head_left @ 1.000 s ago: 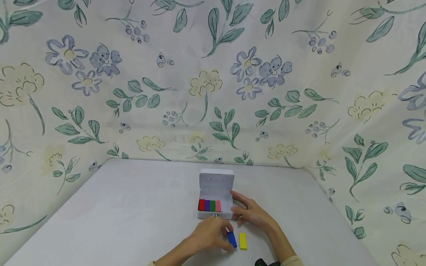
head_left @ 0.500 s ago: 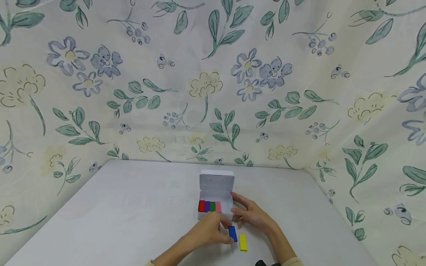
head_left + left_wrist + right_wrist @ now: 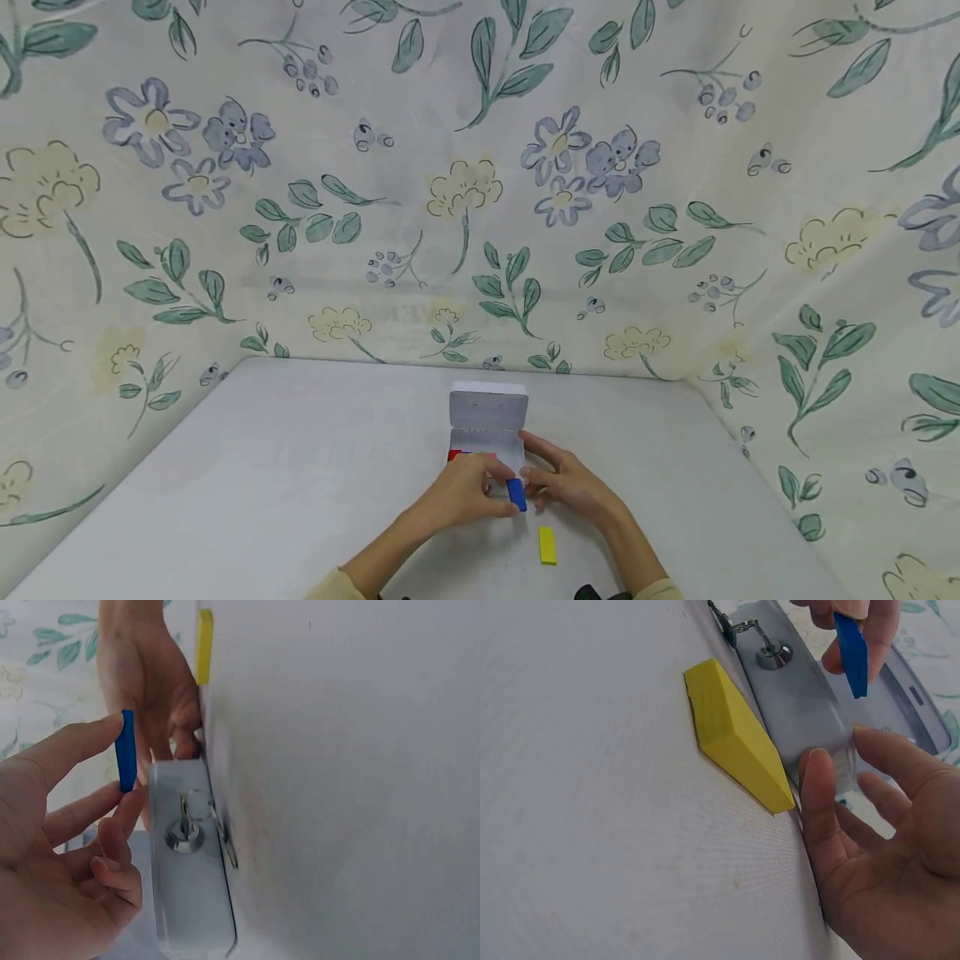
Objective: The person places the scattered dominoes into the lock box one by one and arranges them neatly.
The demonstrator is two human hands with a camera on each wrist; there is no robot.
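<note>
My left hand (image 3: 461,492) pinches a blue block (image 3: 517,495) by its ends between thumb and fingertips. It holds the block upright-tilted, above the front right corner of a small grey lockable cash box (image 3: 487,410) whose lid stands raised. Inside the box, a red block (image 3: 454,455) and the edges of other coloured blocks show past my left hand, which hides the rest. At the box's right end, my right hand (image 3: 573,485) grips the side, thumb near the front corner and forefinger farther back. A yellow block (image 3: 547,546) lies on the table in front of the right hand.
The box's front has a round lock (image 3: 185,836) with a key in it and more keys hanging on a ring (image 3: 201,801). A white table (image 3: 300,467) extends around the box, backed by a flowered cloth (image 3: 465,250). A dark object (image 3: 588,592) shows at the right forearm.
My left hand has lifted the blue block off the table beside the yellow block and carried it up to the box's front edge. The right hand and the box stay put.
</note>
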